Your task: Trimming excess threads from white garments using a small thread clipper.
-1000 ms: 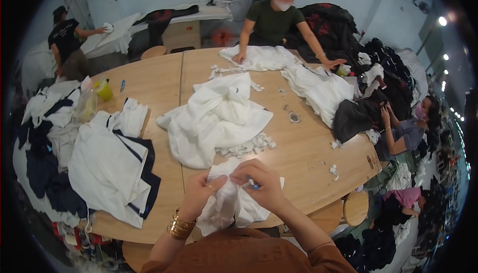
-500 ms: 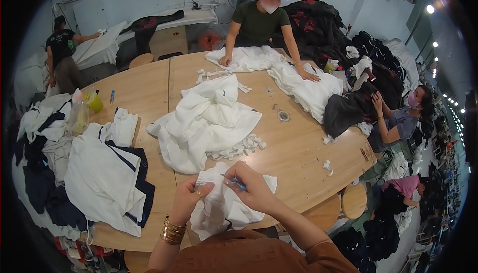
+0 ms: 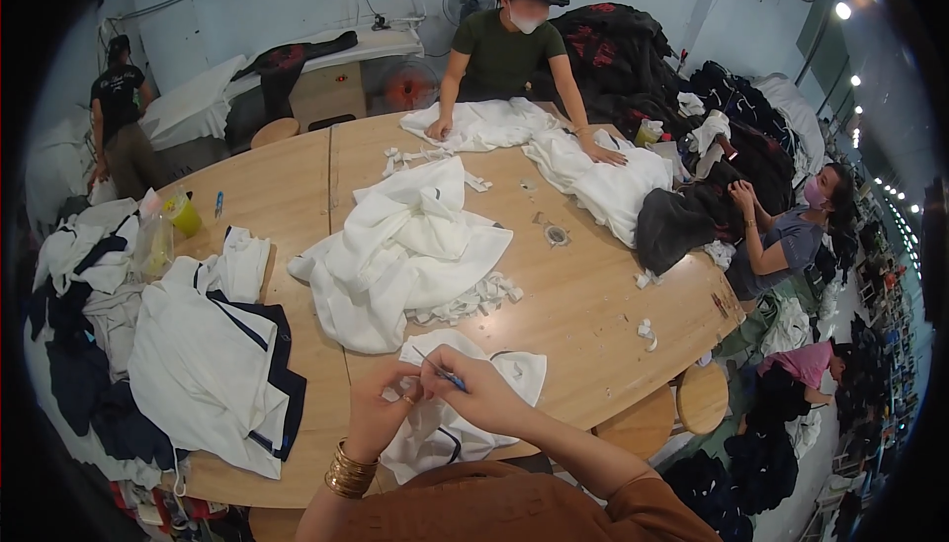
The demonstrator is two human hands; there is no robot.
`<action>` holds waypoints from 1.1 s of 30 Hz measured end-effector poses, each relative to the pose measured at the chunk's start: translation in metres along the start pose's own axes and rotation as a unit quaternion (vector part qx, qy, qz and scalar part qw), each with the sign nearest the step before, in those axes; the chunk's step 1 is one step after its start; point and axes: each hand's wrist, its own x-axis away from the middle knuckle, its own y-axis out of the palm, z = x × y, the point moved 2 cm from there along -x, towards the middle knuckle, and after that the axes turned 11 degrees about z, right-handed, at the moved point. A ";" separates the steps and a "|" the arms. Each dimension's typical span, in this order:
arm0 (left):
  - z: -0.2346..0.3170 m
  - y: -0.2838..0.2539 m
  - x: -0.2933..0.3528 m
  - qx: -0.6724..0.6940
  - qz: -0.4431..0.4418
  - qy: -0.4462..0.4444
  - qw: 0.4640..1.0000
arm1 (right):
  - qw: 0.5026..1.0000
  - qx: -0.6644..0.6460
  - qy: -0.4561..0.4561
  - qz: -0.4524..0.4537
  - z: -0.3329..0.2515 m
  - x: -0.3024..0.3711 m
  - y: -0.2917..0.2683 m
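Note:
My right hand (image 3: 474, 391) is closed around small blue-handled snips (image 3: 454, 381), whose thin metal blade points up and to the left. My left hand (image 3: 380, 406), with gold bangles at its wrist, pinches at a white garment (image 3: 519, 372). The fingertips of both hands meet above the cloth, and the exact bit in the left fingers is hidden. This garment has a dark line on it and hangs over the near table edge. Just beyond lies a larger heap of white garments (image 3: 395, 246), with white fabric scraps (image 3: 474, 300) along its right side.
White and navy garments (image 3: 203, 364) cover the table's left side, near a yellow-green cup (image 3: 183, 214). Across the wooden table (image 3: 583, 315) a person spreads white cloth (image 3: 603, 181). Another person at the right handles dark cloth (image 3: 682, 221). Wooden stools (image 3: 703, 398) stand at the right edge.
My hands have come closer together, the left turning inward to meet the right. The white garment has dropped flatter beneath them. The view has shifted slightly.

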 end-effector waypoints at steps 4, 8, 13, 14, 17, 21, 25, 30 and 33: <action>-0.003 0.003 0.000 -0.058 0.035 0.067 0.995 | 0.999 0.024 -0.021 0.000 0.008 0.001 0.003; -0.012 0.005 0.004 -0.064 0.059 0.015 0.996 | 0.997 0.070 -0.021 0.015 0.007 0.005 0.005; -0.025 0.002 0.005 0.113 0.040 -0.134 0.984 | 0.984 0.148 -0.073 0.061 0.005 0.008 -0.009; -0.030 0.002 0.006 0.190 0.040 -0.180 0.964 | 0.976 0.203 -0.041 0.066 0.002 0.007 -0.015; -0.026 -0.002 0.006 0.219 0.045 -0.222 0.949 | 0.958 0.271 -0.013 0.089 0.002 0.005 -0.026; -0.031 -0.003 0.007 0.253 0.046 -0.231 0.938 | 0.952 0.286 -0.032 0.103 0.009 0.006 -0.030; -0.029 -0.004 0.008 0.271 0.047 -0.244 0.930 | 0.947 0.304 -0.050 0.092 0.011 0.008 -0.028; -0.029 -0.004 0.009 0.276 0.051 -0.239 0.929 | 0.951 0.293 -0.036 0.093 0.009 0.011 -0.028; -0.031 -0.005 0.012 0.271 0.057 -0.244 0.930 | 0.952 0.289 -0.035 0.096 0.008 0.012 -0.027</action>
